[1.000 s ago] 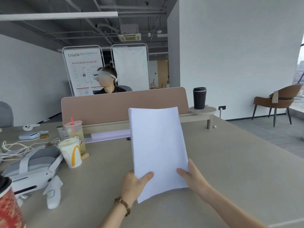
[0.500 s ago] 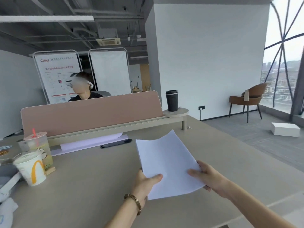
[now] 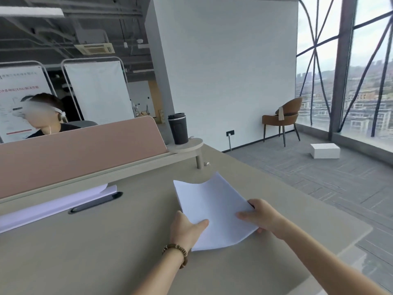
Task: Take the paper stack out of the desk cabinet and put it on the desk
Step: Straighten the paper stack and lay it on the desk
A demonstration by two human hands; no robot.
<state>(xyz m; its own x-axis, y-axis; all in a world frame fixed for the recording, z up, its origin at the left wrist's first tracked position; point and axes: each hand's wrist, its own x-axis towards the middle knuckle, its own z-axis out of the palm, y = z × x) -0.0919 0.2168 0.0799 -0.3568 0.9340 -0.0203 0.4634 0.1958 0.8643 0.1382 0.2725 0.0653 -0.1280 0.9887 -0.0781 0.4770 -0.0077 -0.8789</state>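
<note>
A white paper stack [image 3: 212, 206] lies low over the beige desk [image 3: 106, 241], slightly curled, its far corner lifted. My left hand [image 3: 186, 229] grips its near left edge, thumb on top. Gripping the right edge is my right hand [image 3: 262, 217], with fingers under and thumb over the sheets. Whether the stack rests fully on the desk I cannot tell. The desk cabinet is out of view.
A pink divider panel [image 3: 80, 145] runs along the desk's back, with a person seated behind it. A black pen [image 3: 95, 202] and white papers [image 3: 53, 206] lie at its foot. A dark cup [image 3: 178, 128] stands on a small round shelf. The desk's right edge drops to carpeted floor.
The paper stack went from upright in front of me to nearly flat and low over the desk. Both hands came down with it, and my view turned right.
</note>
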